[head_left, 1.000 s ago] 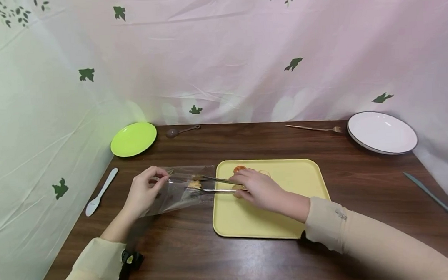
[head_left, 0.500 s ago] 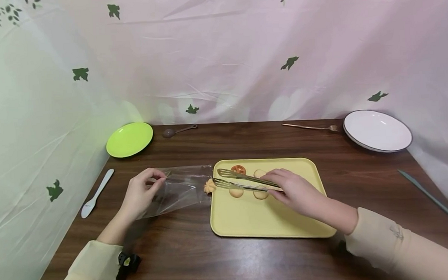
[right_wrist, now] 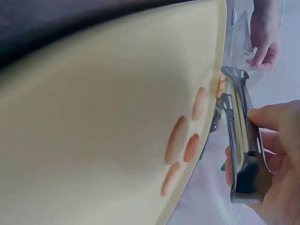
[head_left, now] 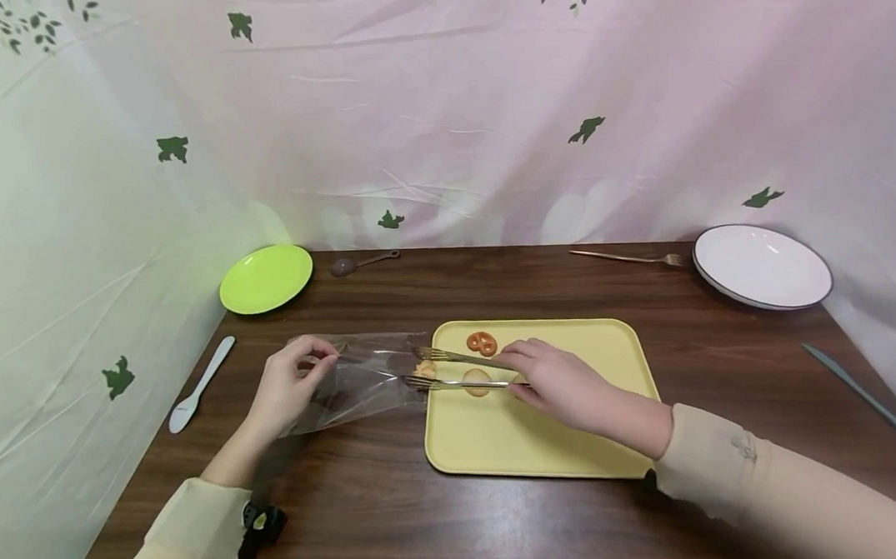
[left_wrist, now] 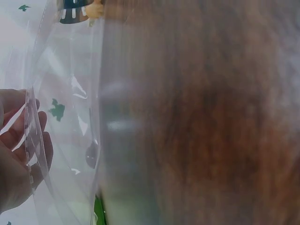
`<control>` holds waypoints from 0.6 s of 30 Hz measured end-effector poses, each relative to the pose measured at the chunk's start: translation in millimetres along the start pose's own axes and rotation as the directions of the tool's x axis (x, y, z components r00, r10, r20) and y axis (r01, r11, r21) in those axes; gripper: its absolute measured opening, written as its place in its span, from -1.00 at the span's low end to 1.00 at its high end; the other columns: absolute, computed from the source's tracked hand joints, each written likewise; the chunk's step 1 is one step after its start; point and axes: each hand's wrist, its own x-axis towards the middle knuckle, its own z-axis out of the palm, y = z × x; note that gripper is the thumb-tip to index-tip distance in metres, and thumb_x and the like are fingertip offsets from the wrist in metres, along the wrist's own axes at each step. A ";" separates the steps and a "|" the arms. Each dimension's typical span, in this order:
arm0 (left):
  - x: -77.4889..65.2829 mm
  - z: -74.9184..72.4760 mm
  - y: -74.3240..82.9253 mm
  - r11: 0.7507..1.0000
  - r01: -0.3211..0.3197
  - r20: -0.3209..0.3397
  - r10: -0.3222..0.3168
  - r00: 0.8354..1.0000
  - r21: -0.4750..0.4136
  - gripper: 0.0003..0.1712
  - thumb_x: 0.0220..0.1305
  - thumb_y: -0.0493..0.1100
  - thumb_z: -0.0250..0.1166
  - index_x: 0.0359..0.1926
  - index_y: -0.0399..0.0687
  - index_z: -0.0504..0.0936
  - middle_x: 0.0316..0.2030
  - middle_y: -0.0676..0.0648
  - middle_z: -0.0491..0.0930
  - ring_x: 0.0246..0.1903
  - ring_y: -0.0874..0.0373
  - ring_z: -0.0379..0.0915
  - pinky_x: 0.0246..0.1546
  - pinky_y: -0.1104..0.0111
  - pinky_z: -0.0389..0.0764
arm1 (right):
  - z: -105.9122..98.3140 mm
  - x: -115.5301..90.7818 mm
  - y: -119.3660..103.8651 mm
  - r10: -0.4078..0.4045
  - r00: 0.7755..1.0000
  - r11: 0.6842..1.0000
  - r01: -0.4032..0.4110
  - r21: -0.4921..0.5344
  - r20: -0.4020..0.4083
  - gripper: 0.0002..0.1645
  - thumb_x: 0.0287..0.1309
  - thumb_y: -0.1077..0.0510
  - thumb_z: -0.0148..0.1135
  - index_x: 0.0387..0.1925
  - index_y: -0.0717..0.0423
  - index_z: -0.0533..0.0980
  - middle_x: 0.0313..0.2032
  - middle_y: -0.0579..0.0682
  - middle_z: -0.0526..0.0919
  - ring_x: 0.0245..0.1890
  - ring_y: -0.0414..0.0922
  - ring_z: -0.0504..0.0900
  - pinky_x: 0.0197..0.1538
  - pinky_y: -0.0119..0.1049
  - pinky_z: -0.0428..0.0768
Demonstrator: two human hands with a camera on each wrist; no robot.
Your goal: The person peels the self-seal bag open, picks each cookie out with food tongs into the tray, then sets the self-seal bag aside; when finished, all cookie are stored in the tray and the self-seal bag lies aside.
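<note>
My left hand [head_left: 287, 386] pinches the edge of a clear plastic bag [head_left: 363, 400] that stretches right to the yellow tray [head_left: 538, 455]. My right hand [head_left: 561, 383] grips metal tongs [right_wrist: 255, 140] held above the tray. Their slotted ends lie on either side of a flower-shaped cookie [head_left: 424, 370] by the tray's left rim and the bag's right end; whether they touch it is unclear. On the tray are a pretzel-shaped cookie [head_left: 482, 343] and several round cookies [right_wrist: 176, 140], some hidden by the right hand in the head view.
A green plate [head_left: 266, 279] and brown spoon [head_left: 345, 267] lie at back left, with a white spoon [head_left: 198, 395] at left. A copper fork [head_left: 627, 257] and white dish [head_left: 763, 266] are back right; a grey-blue knife [head_left: 866, 399] lies right.
The tongs first drew back right from the bag, and the flower-shaped cookie shifted right to the tray's rim. They then came left again, around the cookie. My left hand stays in place.
</note>
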 end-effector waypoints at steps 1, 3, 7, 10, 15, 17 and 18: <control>-0.3 0.2 -0.1 1.000 0.000 0.001 0.000 1.000 -0.001 -0.96 0.24 -0.24 0.28 -0.27 -0.04 0.62 -0.30 0.12 0.58 -0.29 0.27 0.45 -0.26 0.35 0.58 | 0.2 1.5 -0.8 -0.011 1.000 1.000 0.011 -0.012 -0.002 -0.57 0.09 0.17 0.34 0.04 0.11 0.54 -0.04 -0.04 0.60 -0.02 -0.09 0.56 -0.09 -0.19 0.60; -0.8 0.6 -0.4 1.000 0.003 0.001 -0.003 1.000 -0.002 -0.96 0.24 -0.24 0.28 -0.27 -0.04 0.62 -0.31 0.11 0.58 -0.29 0.27 0.45 -0.26 0.34 0.58 | 1.0 3.9 -1.8 -0.031 0.999 0.999 0.031 -0.029 -0.013 -0.56 0.06 0.19 0.36 0.02 0.10 0.55 -0.06 -0.05 0.61 -0.04 -0.09 0.57 -0.13 -0.19 0.61; -0.5 0.1 -1.7 1.000 0.005 0.001 -0.005 1.000 -0.002 -0.97 0.25 -0.22 0.28 -0.27 -0.04 0.62 -0.31 0.10 0.59 -0.30 0.26 0.46 -0.26 0.31 0.58 | 0.8 5.9 -3.0 -0.039 0.999 0.999 0.038 -0.026 -0.019 -0.55 0.03 0.22 0.37 0.02 0.08 0.55 -0.06 -0.06 0.61 -0.07 -0.10 0.57 -0.14 -0.20 0.61; -0.3 0.3 -2.0 1.000 0.004 0.001 -0.004 1.000 -0.003 -0.97 0.26 -0.20 0.27 -0.28 -0.03 0.62 -0.32 0.08 0.59 -0.31 0.24 0.47 -0.26 0.28 0.59 | -1.4 3.0 -2.2 -0.011 1.000 1.000 0.011 0.004 -0.007 -0.57 0.07 0.21 0.33 0.04 0.08 0.55 -0.05 -0.05 0.61 -0.03 -0.09 0.57 -0.09 -0.18 0.60; 0.7 0.7 -1.4 1.000 -0.010 0.002 0.010 1.000 0.008 -0.98 0.26 -0.22 0.27 -0.29 -0.02 0.62 -0.32 0.07 0.60 -0.31 0.24 0.47 -0.26 0.27 0.59 | -11.0 -9.3 4.2 0.042 0.999 0.997 -0.041 0.060 -0.019 -0.58 0.12 0.21 0.31 0.05 0.10 0.54 -0.02 -0.03 0.60 0.02 -0.07 0.56 -0.01 -0.12 0.57; 0.5 0.5 -1.6 1.000 -0.011 0.001 0.011 1.000 0.019 -0.97 0.25 -0.23 0.28 -0.29 0.00 0.62 -0.32 0.09 0.59 -0.31 0.25 0.46 -0.26 0.29 0.59 | -14.9 -14.9 7.8 0.053 0.998 0.996 -0.051 0.067 -0.041 -0.58 0.09 0.23 0.33 0.04 0.11 0.54 -0.03 -0.03 0.60 0.01 -0.07 0.57 0.00 -0.12 0.57; 0.2 0.3 -1.6 1.000 -0.011 0.001 0.011 1.000 0.024 -0.97 0.25 -0.23 0.28 -0.28 0.00 0.62 -0.32 0.10 0.59 -0.30 0.26 0.46 -0.26 0.30 0.59 | -16.6 -17.3 9.5 0.056 0.997 0.996 -0.053 0.067 -0.052 -0.57 0.08 0.24 0.34 0.04 0.11 0.54 -0.03 -0.03 0.61 0.01 -0.07 0.58 -0.01 -0.11 0.57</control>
